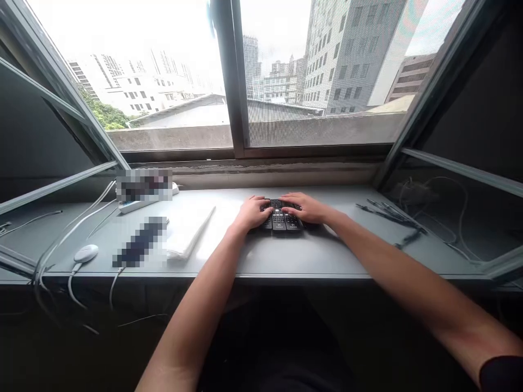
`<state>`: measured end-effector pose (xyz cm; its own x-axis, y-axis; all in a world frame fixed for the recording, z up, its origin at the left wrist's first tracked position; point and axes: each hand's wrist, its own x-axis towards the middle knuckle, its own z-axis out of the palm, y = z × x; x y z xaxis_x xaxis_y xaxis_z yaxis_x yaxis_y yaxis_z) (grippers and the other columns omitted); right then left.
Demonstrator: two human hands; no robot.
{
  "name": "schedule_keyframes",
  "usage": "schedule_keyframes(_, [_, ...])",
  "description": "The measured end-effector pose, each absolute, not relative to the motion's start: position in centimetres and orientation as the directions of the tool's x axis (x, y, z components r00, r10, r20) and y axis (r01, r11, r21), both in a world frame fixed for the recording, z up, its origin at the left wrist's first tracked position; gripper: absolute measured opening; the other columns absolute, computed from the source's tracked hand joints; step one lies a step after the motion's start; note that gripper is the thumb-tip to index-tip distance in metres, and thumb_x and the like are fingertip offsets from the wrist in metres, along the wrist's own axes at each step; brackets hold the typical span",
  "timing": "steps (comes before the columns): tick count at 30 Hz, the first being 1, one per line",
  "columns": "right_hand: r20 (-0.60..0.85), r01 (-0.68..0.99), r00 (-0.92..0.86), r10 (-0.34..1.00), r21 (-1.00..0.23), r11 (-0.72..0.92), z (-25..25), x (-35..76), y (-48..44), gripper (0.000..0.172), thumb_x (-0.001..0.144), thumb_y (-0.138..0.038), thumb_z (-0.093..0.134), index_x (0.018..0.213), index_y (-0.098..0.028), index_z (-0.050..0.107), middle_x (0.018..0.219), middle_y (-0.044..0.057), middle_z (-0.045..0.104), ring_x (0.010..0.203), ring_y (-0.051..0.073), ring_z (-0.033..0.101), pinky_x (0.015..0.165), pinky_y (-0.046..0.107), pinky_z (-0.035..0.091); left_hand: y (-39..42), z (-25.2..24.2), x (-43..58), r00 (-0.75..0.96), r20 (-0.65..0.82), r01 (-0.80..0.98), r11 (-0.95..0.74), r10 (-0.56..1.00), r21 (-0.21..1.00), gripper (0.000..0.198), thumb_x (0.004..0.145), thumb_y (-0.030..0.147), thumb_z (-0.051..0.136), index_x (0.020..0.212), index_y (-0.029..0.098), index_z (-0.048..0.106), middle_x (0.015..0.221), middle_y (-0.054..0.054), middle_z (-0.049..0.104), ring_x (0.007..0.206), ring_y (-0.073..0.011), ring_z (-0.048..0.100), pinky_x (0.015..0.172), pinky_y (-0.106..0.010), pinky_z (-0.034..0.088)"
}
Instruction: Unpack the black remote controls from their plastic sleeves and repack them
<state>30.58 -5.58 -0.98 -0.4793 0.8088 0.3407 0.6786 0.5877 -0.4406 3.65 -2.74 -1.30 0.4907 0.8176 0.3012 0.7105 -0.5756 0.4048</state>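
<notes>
Several black remote controls (279, 220) lie side by side in a row on the light grey desktop, their button faces up. My left hand (252, 212) is over the left part of the row, fingers curled at its far side and thumb on top. From the other side, my right hand (307, 208) reaches over the right part, its fingers along the far ends and its thumb lower down on the buttons. Both hands touch the remotes and cover the outer ones in part. Exactly how firmly the fingers grip is hard to see.
Left of my arms lie a white plastic packet (190, 231), a blurred-out dark item (141, 242), a white round charger (85, 253) and a white power strip (141, 204). Dark cables (392, 215) lie at the right. A window (239, 81) stands behind the desk (302, 261).
</notes>
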Motion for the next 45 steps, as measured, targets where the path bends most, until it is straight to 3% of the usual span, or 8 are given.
schedule_keyframes(11, [0.322, 0.721, -0.465, 0.825, -0.402, 0.564, -1.8, 29.3, -5.2, 0.052, 0.104, -0.054, 0.066, 0.144, -0.023, 0.077, 0.155, 0.014, 0.067, 0.150, 0.038, 0.058, 0.129, 0.055, 0.042, -2.5, -2.2, 4.7, 0.486, 0.171, 0.790, -0.515, 0.857, 0.334, 0.059, 0.111, 0.052, 0.039, 0.160, 0.026, 0.060, 0.174, -0.006, 0.047, 0.165, -0.0296, 0.034, 0.136, -0.045, 0.026])
schedule_keyframes(14, [0.328, 0.735, -0.439, 0.836, -0.404, 0.545, -1.9, 29.0, -5.3, 0.047, 0.104, -0.052, 0.066, 0.140, -0.025, 0.079, 0.152, 0.012, 0.070, 0.149, 0.037, 0.059, 0.128, 0.056, 0.042, -2.5, -2.2, 5.0, 0.468, 0.172, 0.805, -0.499, 0.867, 0.320, 0.061, 0.111, 0.056, 0.039, 0.160, 0.027, 0.060, 0.174, -0.006, 0.047, 0.164, -0.0296, 0.036, 0.135, -0.045, 0.027])
schedule_keyframes(19, [0.348, 0.734, -0.430, 0.833, -0.403, 0.547, -1.6, 28.6, -5.4, 0.041, 0.103, -0.048, 0.068, 0.136, -0.025, 0.081, 0.147, 0.012, 0.073, 0.144, 0.036, 0.063, 0.126, 0.056, 0.044, -2.6, -1.8, 5.2, 0.457, 0.224, 0.804, -0.507, 0.861, 0.311, 0.055, 0.110, 0.056, 0.043, 0.150, 0.029, 0.068, 0.158, -0.009, 0.061, 0.151, -0.0297, 0.050, 0.127, -0.042, 0.039])
schedule_keyframes(26, [0.372, 0.703, -0.401, 0.837, -0.461, 0.542, -1.3, 28.3, -5.3, 0.039, 0.101, -0.043, 0.073, 0.134, -0.024, 0.080, 0.136, 0.011, 0.078, 0.127, 0.033, 0.074, 0.114, 0.048, 0.056, -2.4, -1.5, 5.5, 0.423, 0.210, 0.829, -0.470, 0.882, 0.302, 0.052, 0.110, 0.052, 0.042, 0.148, 0.028, 0.069, 0.160, -0.009, 0.060, 0.155, -0.0324, 0.044, 0.128, -0.048, 0.037])
schedule_keyframes(32, [0.417, 0.722, -0.349, 0.839, -0.451, 0.524, -1.6, 28.5, -5.0, 0.036, 0.101, -0.041, 0.073, 0.132, -0.023, 0.080, 0.136, 0.012, 0.078, 0.126, 0.032, 0.074, 0.115, 0.047, 0.056, -2.4, -1.3, 5.4, 0.416, 0.212, 0.831, -0.465, 0.884, 0.307, 0.052, 0.109, 0.053, 0.045, 0.149, 0.029, 0.069, 0.159, -0.008, 0.062, 0.156, -0.0331, 0.043, 0.127, -0.048, 0.038])
schedule_keyframes(38, [0.392, 0.734, -0.317, 0.864, -0.475, 0.485, -1.7, 29.4, -4.9, 0.035, 0.105, -0.049, 0.065, 0.108, -0.023, 0.088, 0.124, 0.011, 0.078, 0.115, 0.030, 0.075, 0.108, 0.042, 0.058, -3.3, -0.9, 5.2, 0.440, 0.262, 0.816, -0.504, 0.859, 0.282, 0.046, 0.110, 0.046, 0.045, 0.140, 0.030, 0.077, 0.152, -0.007, 0.069, 0.149, -0.0335, 0.052, 0.126, -0.050, 0.040])
schedule_keyframes(45, [0.337, 0.726, -0.339, 0.878, -0.501, 0.472, -2.3, 29.9, -4.4, 0.039, 0.107, -0.048, 0.059, 0.122, -0.025, 0.087, 0.139, 0.011, 0.074, 0.132, 0.031, 0.070, 0.122, 0.045, 0.051, -3.4, -0.9, 5.0, 0.487, 0.297, 0.784, -0.561, 0.822, 0.267, 0.040, 0.107, 0.042, 0.052, 0.133, 0.028, 0.081, 0.148, -0.005, 0.072, 0.146, -0.0296, 0.057, 0.127, -0.042, 0.040])
